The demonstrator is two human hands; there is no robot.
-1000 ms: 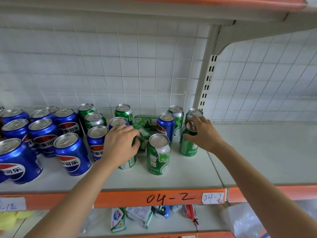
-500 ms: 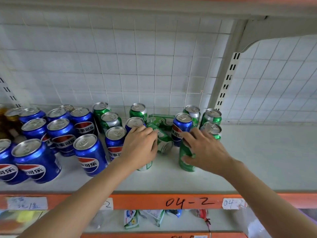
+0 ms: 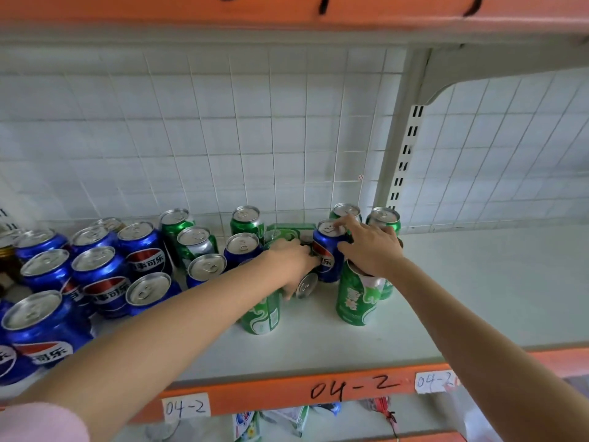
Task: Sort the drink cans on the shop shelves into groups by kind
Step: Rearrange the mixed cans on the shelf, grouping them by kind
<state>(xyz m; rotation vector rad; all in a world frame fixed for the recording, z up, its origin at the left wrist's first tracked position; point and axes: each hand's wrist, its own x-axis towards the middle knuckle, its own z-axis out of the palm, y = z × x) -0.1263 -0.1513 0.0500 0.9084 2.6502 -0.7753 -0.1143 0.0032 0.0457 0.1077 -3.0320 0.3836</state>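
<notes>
A person reaches both bare arms into a white shop shelf (image 3: 478,298) with an orange front edge marked "04-2". A large cluster of blue cola cans (image 3: 105,272) fills the left side; green cans (image 3: 357,295) stand in the middle and towards the back, with a few blue ones mixed in.

Half a second ago the right hand (image 3: 371,250) rested on a green can at the front. It has now moved back, and its thumb and fingers curl around a stray blue can (image 3: 328,250) standing among the green ones.

The left hand (image 3: 291,264) has slid off its upright green can and now reaches to a can lying on its side (image 3: 306,285), silver end facing out; whether it grips it, I cannot tell.

Most likely, the stray blue can is about to join the blue group on the left.
</notes>
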